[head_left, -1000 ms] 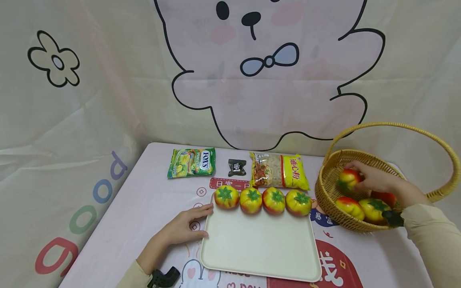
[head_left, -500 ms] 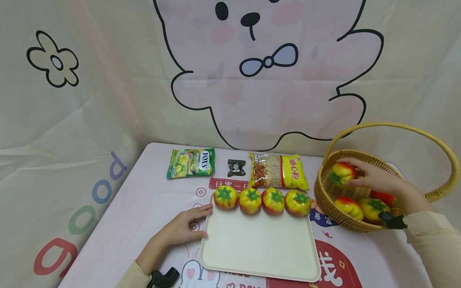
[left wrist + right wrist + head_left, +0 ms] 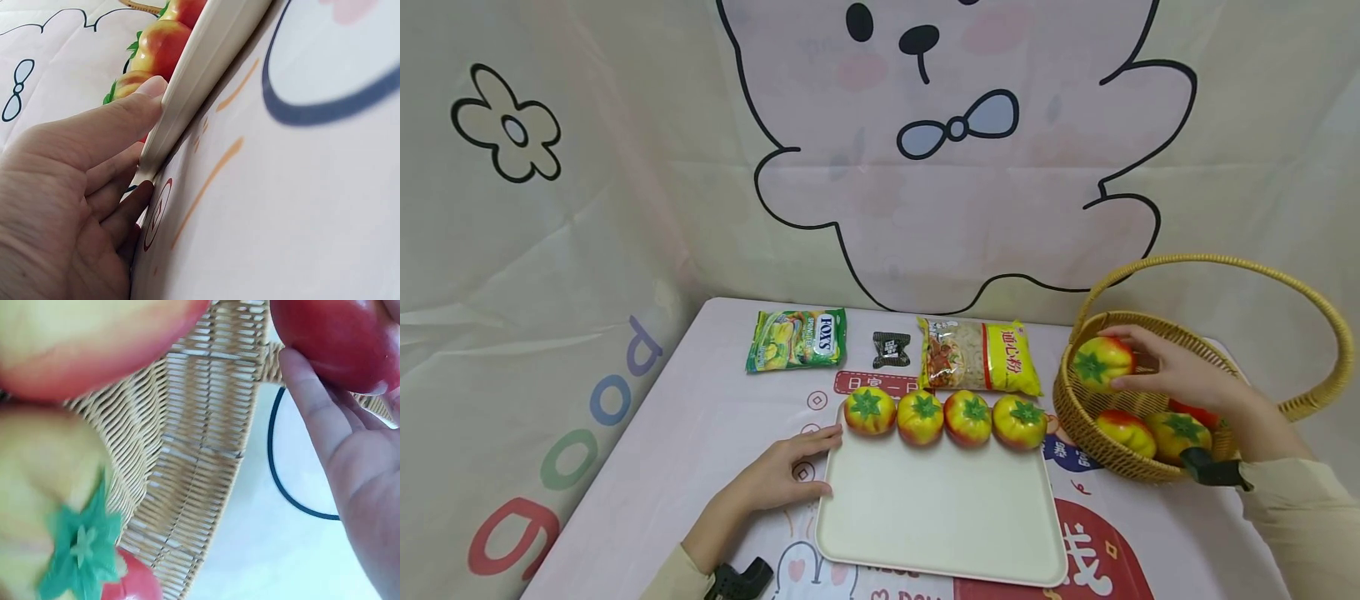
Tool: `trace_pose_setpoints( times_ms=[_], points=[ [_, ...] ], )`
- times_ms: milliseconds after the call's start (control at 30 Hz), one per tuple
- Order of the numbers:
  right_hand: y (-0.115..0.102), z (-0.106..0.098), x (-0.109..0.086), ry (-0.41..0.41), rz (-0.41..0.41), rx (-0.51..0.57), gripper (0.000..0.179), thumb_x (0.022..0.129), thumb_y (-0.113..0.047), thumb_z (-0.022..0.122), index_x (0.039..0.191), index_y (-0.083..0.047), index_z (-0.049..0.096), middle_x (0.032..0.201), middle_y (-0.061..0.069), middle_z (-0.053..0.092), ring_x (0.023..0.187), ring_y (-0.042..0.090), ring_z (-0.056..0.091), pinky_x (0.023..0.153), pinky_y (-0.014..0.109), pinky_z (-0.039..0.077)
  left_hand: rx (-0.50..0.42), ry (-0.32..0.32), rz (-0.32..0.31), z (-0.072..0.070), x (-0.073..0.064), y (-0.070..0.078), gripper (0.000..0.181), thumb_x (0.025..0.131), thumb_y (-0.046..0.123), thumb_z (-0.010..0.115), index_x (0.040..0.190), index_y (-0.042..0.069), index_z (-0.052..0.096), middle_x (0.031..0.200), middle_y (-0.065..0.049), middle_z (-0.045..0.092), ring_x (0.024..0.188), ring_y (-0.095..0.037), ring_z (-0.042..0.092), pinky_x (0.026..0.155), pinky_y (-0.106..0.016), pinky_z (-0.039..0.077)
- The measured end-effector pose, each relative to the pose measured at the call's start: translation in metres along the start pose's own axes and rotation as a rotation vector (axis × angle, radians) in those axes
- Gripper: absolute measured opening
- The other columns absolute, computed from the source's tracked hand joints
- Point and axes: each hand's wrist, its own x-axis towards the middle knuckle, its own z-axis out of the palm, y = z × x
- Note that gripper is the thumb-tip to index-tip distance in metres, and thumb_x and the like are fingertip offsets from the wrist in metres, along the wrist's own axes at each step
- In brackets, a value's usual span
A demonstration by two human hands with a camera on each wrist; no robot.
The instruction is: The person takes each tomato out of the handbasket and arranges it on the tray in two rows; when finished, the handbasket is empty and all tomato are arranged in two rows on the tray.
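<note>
My right hand holds a yellow-red tomato with a green star-shaped calyx, over the left inner side of the wicker basket. In the right wrist view, fingers lie along its glossy red skin. More tomatoes sit below in the basket; a red piece there is partly hidden by my wrist. My left hand rests against the left edge of the cream tray, thumb and fingers spread apart along it. Along the tray's far edge stands a row of several tomatoes, calyxes facing me.
Behind the tray lie a green FOX'S candy bag, a small black wrapped packet and a yellow-and-clear pasta bag. The basket's tall handle arches above my right arm. A printed cloth covers the table.
My right hand has lifted the tomato from inside the basket and carried it leftward toward the near-left rim, its calyx turning more into view. My left hand and the tray stay put.
</note>
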Motion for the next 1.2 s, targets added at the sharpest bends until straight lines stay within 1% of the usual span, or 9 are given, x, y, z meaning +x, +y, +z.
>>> trace_pose_setpoints(
  times_ms=[167, 233, 367, 533, 700, 867, 933, 1033, 1200],
  points=[
    [-0.010, 0.007, -0.003, 0.002, -0.042, 0.069, 0.059, 0.090, -0.012, 0.064, 0.139, -0.012, 0.031, 0.118, -0.010, 0.050, 0.099, -0.006, 0.055, 0.077, 0.021, 0.056, 0.014, 0.013, 0.025, 0.001, 0.000, 0.000, 0.068, 0.079, 0.042, 0.074, 0.136, 0.012, 0.053, 0.147, 0.006, 0.044, 0.138, -0.024, 0.037, 0.113, -0.045, 0.032],
    [-0.014, 0.009, -0.004, 0.002, -0.060, 0.097, 0.059, 0.090, -0.010, 0.063, 0.140, -0.012, 0.030, 0.119, -0.011, 0.050, 0.100, -0.005, 0.055, 0.077, 0.024, 0.058, 0.015, 0.010, 0.016, 0.001, 0.000, 0.000, 0.068, 0.078, 0.042, 0.074, 0.136, 0.013, 0.053, 0.147, 0.008, 0.043, 0.138, -0.023, 0.037, 0.113, -0.044, 0.032],
    [-0.021, 0.018, -0.006, 0.002, -0.128, 0.164, 0.060, 0.090, -0.003, 0.060, 0.140, -0.009, 0.028, 0.119, -0.012, 0.051, 0.101, -0.002, 0.056, 0.078, 0.023, 0.058, 0.003, -0.001, -0.005, 0.000, 0.000, 0.001, 0.069, 0.077, 0.042, 0.076, 0.136, 0.014, 0.053, 0.147, 0.011, 0.042, 0.139, -0.020, 0.035, 0.114, -0.044, 0.030],
    [-0.027, 0.033, -0.007, -0.007, -0.186, 0.260, 0.061, 0.089, 0.002, 0.059, 0.140, -0.007, 0.028, 0.123, -0.011, 0.049, 0.105, 0.000, 0.055, 0.080, 0.020, 0.057, 0.008, 0.002, -0.002, 0.000, 0.000, 0.001, 0.069, 0.077, 0.042, 0.076, 0.136, 0.014, 0.053, 0.147, 0.011, 0.042, 0.139, -0.020, 0.035, 0.114, -0.045, 0.029],
    [-0.032, 0.055, -0.007, -0.017, -0.229, 0.348, 0.061, 0.089, 0.005, 0.057, 0.141, -0.005, 0.027, 0.128, -0.010, 0.046, 0.107, 0.002, 0.054, 0.083, 0.018, 0.055, 0.000, -0.003, -0.015, 0.000, 0.000, 0.000, 0.069, 0.077, 0.044, 0.075, 0.136, 0.015, 0.053, 0.147, 0.014, 0.042, 0.140, -0.018, 0.033, 0.115, -0.045, 0.028],
    [-0.039, 0.080, -0.005, -0.043, -0.232, 0.440, 0.063, 0.089, 0.004, 0.057, 0.143, -0.003, 0.023, 0.129, -0.006, 0.044, 0.106, 0.004, 0.054, 0.083, 0.021, 0.057, 0.002, -0.001, -0.019, 0.000, -0.001, 0.001, 0.069, 0.077, 0.044, 0.075, 0.136, 0.016, 0.053, 0.147, 0.015, 0.041, 0.140, -0.018, 0.033, 0.115, -0.046, 0.027],
    [-0.043, 0.090, -0.003, -0.049, -0.232, 0.463, 0.064, 0.089, 0.003, 0.057, 0.143, -0.003, 0.023, 0.130, -0.005, 0.044, 0.107, 0.004, 0.053, 0.084, 0.020, 0.056, 0.003, -0.004, -0.023, 0.000, -0.001, 0.001, 0.070, 0.077, 0.044, 0.075, 0.136, 0.016, 0.053, 0.147, 0.016, 0.041, 0.141, -0.018, 0.032, 0.115, -0.045, 0.027],
    [-0.050, 0.105, 0.000, -0.056, -0.263, 0.494, 0.064, 0.089, 0.003, 0.058, 0.143, -0.001, 0.024, 0.131, -0.004, 0.043, 0.112, 0.003, 0.052, 0.090, 0.018, 0.053, 0.000, -0.008, -0.030, 0.000, -0.001, 0.001, 0.070, 0.076, 0.044, 0.075, 0.137, 0.017, 0.053, 0.147, 0.016, 0.040, 0.141, -0.017, 0.032, 0.115, -0.045, 0.028],
    [-0.064, 0.130, 0.006, -0.099, -0.284, 0.603, 0.064, 0.089, 0.004, 0.059, 0.142, 0.004, 0.022, 0.135, 0.003, 0.040, 0.113, 0.006, 0.052, 0.092, 0.021, 0.053, -0.007, -0.012, -0.042, 0.000, -0.001, 0.002, 0.070, 0.076, 0.043, 0.076, 0.137, 0.017, 0.053, 0.147, 0.016, 0.040, 0.141, -0.017, 0.032, 0.116, -0.045, 0.027]
  ],
)
